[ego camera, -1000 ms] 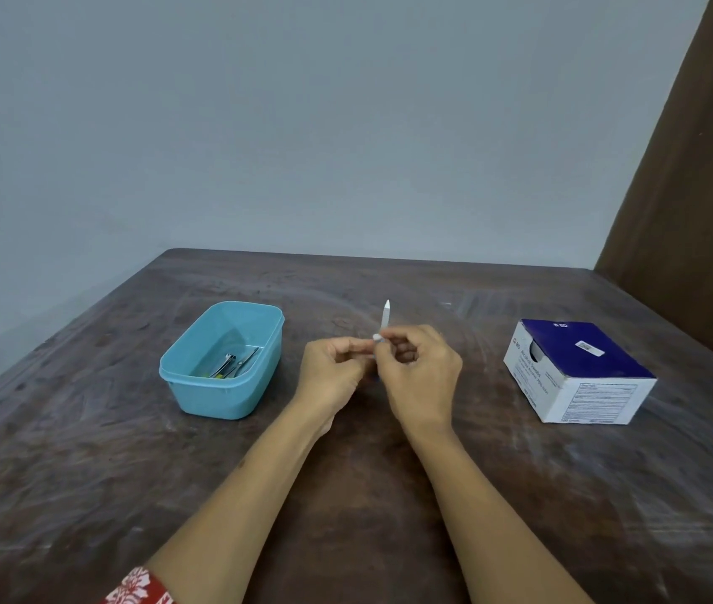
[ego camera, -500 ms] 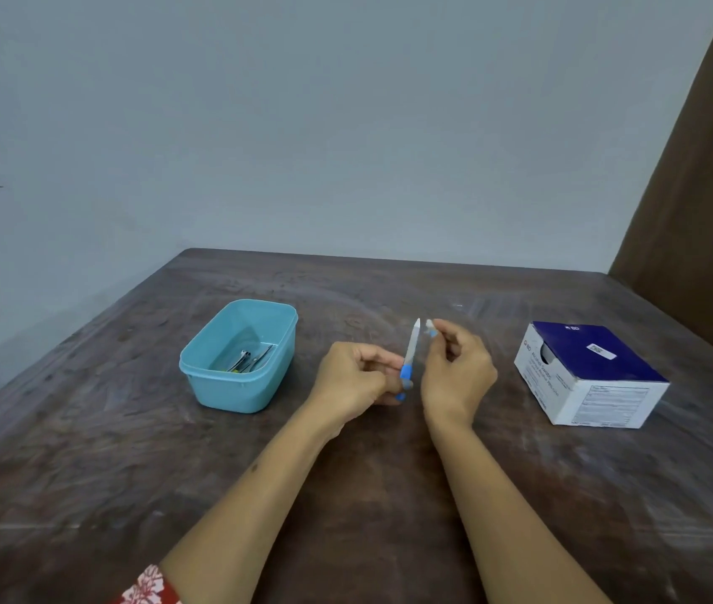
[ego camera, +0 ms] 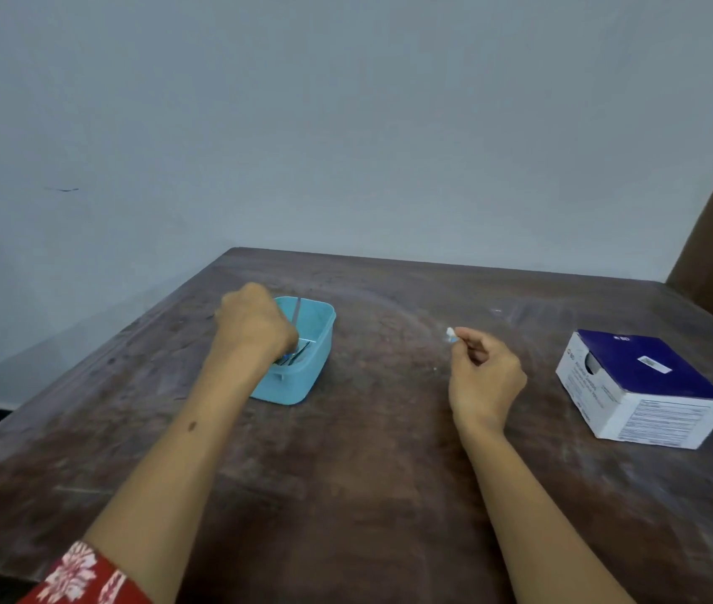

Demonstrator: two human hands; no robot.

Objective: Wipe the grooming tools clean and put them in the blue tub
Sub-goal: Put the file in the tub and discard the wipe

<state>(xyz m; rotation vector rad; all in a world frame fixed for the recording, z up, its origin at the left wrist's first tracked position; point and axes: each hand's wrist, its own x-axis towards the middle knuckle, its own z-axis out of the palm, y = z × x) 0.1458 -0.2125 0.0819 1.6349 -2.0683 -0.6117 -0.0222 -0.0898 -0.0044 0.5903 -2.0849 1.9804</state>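
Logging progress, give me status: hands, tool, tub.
Left hand lowering slim tool into blue tub. Right hand pinches white wipe. Nothing blocking.

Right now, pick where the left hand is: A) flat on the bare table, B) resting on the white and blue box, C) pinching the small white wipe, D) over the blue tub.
D: the left hand reaches into the blue tub, where tools lie.
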